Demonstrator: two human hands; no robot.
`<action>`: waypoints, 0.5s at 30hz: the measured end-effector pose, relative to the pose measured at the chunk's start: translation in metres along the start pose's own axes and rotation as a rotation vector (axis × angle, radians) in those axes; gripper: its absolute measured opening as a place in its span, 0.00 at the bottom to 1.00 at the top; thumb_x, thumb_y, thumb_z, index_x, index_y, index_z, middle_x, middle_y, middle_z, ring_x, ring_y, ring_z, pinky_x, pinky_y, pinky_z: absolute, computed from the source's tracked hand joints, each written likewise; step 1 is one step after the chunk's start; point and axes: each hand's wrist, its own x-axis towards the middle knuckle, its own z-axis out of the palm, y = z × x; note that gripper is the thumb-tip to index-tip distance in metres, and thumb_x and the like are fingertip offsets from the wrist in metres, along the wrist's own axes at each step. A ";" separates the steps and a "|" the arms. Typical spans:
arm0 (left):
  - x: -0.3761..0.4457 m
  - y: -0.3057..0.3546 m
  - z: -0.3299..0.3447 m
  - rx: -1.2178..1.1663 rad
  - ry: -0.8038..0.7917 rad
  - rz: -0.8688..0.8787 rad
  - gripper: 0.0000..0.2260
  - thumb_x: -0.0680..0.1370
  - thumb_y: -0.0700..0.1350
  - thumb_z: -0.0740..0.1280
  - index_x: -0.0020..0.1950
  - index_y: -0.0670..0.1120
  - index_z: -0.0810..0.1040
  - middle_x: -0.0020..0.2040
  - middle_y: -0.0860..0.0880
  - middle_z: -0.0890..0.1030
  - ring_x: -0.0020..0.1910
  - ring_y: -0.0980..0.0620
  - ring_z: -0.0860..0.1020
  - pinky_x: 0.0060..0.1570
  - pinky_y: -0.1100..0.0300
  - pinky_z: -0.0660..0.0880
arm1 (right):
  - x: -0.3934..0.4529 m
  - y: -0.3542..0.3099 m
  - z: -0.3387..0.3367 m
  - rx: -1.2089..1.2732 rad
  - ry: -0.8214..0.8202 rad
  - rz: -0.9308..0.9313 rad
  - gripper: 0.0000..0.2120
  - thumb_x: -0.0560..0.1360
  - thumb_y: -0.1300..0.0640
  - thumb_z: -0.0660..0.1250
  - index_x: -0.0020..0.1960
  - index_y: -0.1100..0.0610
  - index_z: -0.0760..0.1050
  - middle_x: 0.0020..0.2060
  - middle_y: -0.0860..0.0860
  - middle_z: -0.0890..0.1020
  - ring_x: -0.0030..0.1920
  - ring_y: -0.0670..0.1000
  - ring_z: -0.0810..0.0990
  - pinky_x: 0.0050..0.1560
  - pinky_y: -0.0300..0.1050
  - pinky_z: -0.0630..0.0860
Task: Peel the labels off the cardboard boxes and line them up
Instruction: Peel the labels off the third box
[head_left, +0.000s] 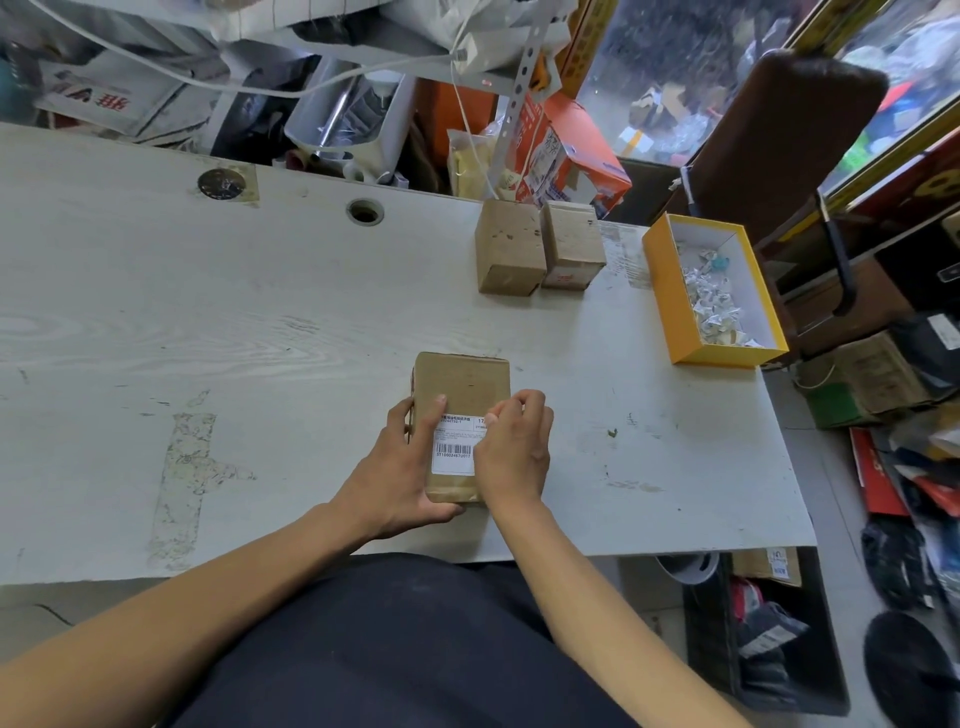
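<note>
- A flat cardboard box (462, 410) lies on the pale wood-grain surface (260, 338), near its front edge and just ahead of the person's lap; a white label (456, 446) with a barcode and printed lines sits on the near half of its top face.
- The left hand (402, 467) grips the box along its left side and near corner; its thumb lies across the top face just above the label's left edge; the fingers are curled under and round the edge.
- The right hand (514, 441) rests over the right side of the box; its fingers are bent and bunched at the label's upper right corner, the tips pinching or picking at that corner; whether the corner is lifted off the cardboard cannot be told, since the fingers hide it.
- The two hands are apart, one on each side of the label, both on the same box.
- Two more cardboard boxes stand upright side by side toward the far right of the surface, touching or nearly so: the left standing box (510, 248) and the right standing box (571, 244); the right one shows a small label low on its front.
- Just right of them lies a yellow tray (670, 291) with a white inside, holding a heap of crumpled white paper scraps (711, 301).
- A round hole (365, 211) is cut in the surface near the far edge; beyond that edge stand cluttered bags, cartons and white cables.
</note>
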 end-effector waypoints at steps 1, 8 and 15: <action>0.000 0.000 0.000 -0.002 0.002 0.001 0.57 0.61 0.63 0.76 0.79 0.57 0.43 0.76 0.49 0.46 0.68 0.47 0.69 0.56 0.56 0.77 | 0.000 -0.001 0.000 -0.029 -0.004 -0.012 0.04 0.78 0.63 0.60 0.51 0.57 0.71 0.56 0.51 0.68 0.56 0.52 0.67 0.44 0.46 0.73; 0.000 0.004 -0.002 -0.023 -0.004 -0.023 0.56 0.60 0.65 0.74 0.78 0.60 0.41 0.77 0.48 0.46 0.69 0.47 0.68 0.57 0.54 0.77 | -0.001 0.002 -0.007 -0.018 0.021 -0.071 0.05 0.78 0.62 0.62 0.52 0.57 0.74 0.54 0.51 0.73 0.53 0.52 0.69 0.42 0.40 0.66; -0.001 0.007 -0.002 -0.045 -0.005 -0.024 0.56 0.58 0.68 0.70 0.79 0.55 0.45 0.76 0.48 0.49 0.68 0.47 0.69 0.60 0.55 0.76 | 0.008 -0.001 -0.035 -0.336 -0.183 -0.328 0.14 0.74 0.71 0.60 0.57 0.62 0.71 0.54 0.57 0.74 0.54 0.57 0.72 0.42 0.45 0.69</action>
